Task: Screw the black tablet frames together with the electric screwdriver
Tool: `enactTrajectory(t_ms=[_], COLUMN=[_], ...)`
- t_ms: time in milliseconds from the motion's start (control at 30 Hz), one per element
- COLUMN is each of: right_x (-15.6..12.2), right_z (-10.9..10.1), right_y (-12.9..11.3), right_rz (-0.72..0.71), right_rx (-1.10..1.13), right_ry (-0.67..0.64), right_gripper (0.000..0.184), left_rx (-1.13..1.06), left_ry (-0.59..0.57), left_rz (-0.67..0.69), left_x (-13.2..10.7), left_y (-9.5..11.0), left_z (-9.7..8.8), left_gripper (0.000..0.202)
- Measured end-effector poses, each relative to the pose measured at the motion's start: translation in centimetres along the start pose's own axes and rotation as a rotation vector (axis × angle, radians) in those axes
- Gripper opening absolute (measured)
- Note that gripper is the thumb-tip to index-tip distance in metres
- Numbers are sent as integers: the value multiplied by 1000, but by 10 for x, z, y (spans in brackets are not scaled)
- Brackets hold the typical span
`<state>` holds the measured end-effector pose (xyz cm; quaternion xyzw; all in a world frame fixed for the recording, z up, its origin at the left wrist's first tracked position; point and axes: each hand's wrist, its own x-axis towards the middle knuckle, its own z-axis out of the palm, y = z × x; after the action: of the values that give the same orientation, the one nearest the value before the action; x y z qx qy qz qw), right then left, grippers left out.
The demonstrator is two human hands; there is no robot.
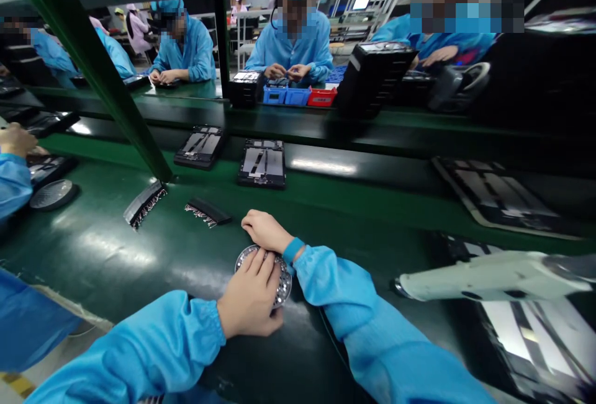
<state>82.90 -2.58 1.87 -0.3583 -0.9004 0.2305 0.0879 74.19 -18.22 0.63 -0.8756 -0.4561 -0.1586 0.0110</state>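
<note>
My left hand (251,297) lies over a round metal dish (285,289) of small shiny parts, fingers stretched across it and thumb apart by the near rim. The hand covers much of the dish; I cannot tell whether its fingertips pinch a part. Just beyond, my right hand (269,230) has its fingers curled closed, and what they hold, if anything, is hidden. A teal band circles that wrist. Left of it lies a dark strip (207,210) with a row of thin leads along one edge. Another such strip (145,201) rests farther left.
Opened tablets (262,163) lie beyond my hands, and another (535,336) is at right. A pale electric screwdriver (475,277) extends in from the right. A green post (105,87) rises at left. A co-worker's hand (17,140) is at the left edge, near a second round dish (53,195).
</note>
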Motion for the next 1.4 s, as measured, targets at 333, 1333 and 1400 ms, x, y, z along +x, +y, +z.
enactTrajectory(t_ms=[333, 1333, 1400], right_x=[-43, -60, -58], right_z=[-47, 0, -1], right_y=[-7, 6, 1], right_rz=[-73, 134, 95], right_rx=[118, 861, 859], right_ry=[-31, 173, 141], right_gripper=[20, 57, 54], left_rx=[32, 5, 14], left_ry=[36, -117, -103], left_rz=[113, 0, -24], left_x=[2, 4, 11], left_y=[1, -2, -3], left_z=[-1, -8, -3], left_gripper=[67, 75, 71])
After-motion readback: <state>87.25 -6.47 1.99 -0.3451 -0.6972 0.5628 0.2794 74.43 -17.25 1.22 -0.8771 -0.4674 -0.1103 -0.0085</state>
